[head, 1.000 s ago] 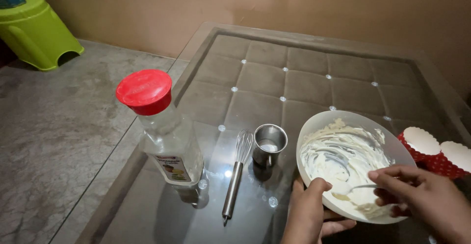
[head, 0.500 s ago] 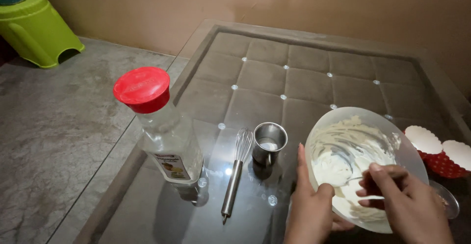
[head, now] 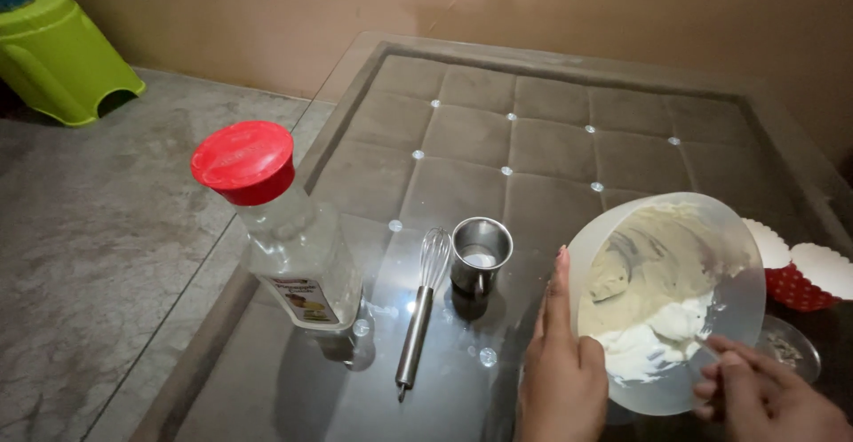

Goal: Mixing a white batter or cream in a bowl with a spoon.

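My left hand grips the tilted translucent plastic bowl of white cream on the glass table. My right hand, at its lower rim, pinches a utensil; steel whisk lies left.

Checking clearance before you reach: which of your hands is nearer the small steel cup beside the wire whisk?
Left. The left hand grips the tilted white bowl's near rim, just right of the small steel cup. The right hand is farther, at the bowl's far-right edge.
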